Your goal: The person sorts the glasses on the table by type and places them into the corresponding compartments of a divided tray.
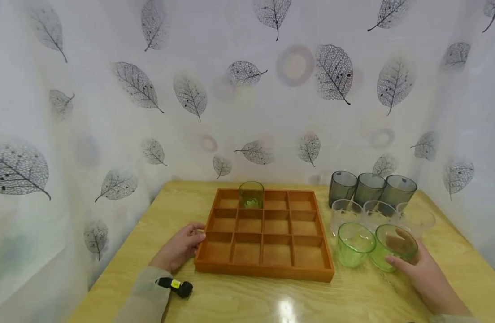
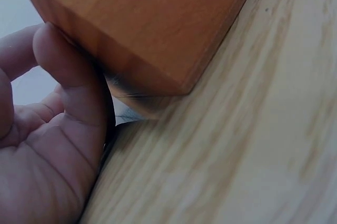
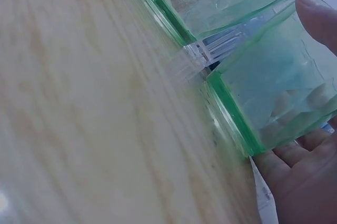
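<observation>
A wooden tray [image 1: 263, 272] divided into several square compartments lies on the table. One green glass [image 1: 251, 195] stands in its back row, second compartment from the left. My left hand [image 1: 181, 246] holds the tray's left side, the thumb [image 2: 68, 58] against its outer wall. To the right of the tray, my right hand [image 1: 427, 273] grips a green glass [image 1: 382, 258], thumb on the near side and the other fingers around the far side. That glass is upright in the right wrist view, its base at the tabletop. Another green glass [image 1: 350, 255] stands close on its left.
Behind the green glasses stand three clear glasses, including the left clear glass [image 1: 338, 220]. Three dark grey glasses, among them the left grey glass [image 1: 341, 188], form the back row. A leaf-patterned curtain [image 1: 267, 112] hangs behind the wooden table [image 1: 231, 300].
</observation>
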Tool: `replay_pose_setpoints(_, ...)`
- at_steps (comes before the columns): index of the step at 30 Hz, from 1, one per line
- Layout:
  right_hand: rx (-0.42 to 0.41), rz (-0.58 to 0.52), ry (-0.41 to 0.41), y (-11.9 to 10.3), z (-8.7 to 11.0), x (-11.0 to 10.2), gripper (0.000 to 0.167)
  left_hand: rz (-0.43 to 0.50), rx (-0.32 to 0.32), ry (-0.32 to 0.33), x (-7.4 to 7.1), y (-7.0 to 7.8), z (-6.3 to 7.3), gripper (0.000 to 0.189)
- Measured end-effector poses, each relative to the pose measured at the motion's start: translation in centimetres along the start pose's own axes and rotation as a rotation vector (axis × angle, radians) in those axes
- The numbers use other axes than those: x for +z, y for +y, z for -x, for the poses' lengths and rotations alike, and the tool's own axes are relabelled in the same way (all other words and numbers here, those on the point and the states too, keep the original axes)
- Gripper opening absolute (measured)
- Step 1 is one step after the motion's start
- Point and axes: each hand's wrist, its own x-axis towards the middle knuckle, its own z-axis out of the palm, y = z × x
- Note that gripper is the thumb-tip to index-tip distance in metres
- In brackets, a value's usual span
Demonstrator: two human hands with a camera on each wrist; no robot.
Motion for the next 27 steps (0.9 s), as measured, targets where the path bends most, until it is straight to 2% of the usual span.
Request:
replay_pose_setpoints(8,-0.007,-0.087,-0.007,-0.7,-0.1,0.0,0.076,-0.01,0.019,0.021,-0.1,0.2,-0.1,0.055)
replay_pose_setpoints(12,0.017,-0.021,0.007,-1.3,0.3,-0.1,0.076,0.003,-0.002,0.012,0.1,-0.1,-0.1,0.054)
replay_pose_setpoints(14,0.017,-0.022,0.017,-1.6,0.4,-0.1,0.076,0.006,-0.003,0.01,0.2,-0.2,0.0,0.053)
replay_pose_setpoints(19,-0.027,-0.016,0.055,-2.5,0.6,-0.6,0.077,0.007,0.01,0.003,0.4,-0.2,0.0,0.051)
replay_pose_setpoints(21,-0.029,0.061,0.084,-3.0,0.6,-1.0,0.079,0.01,0.012,0.0,0.4,-0.2,0.0,0.05)
replay_pose_setpoints(24,-0.005,0.115,0.103,-3.9,0.3,-1.5,0.082,0.018,0.011,0.004,0.4,-0.2,-0.1,0.049)
replay_pose_setpoints(27,0.013,0.093,0.09,-4.7,-0.1,-2.1,0.083,0.016,0.005,0.017,0.4,-0.2,0.0,0.049)
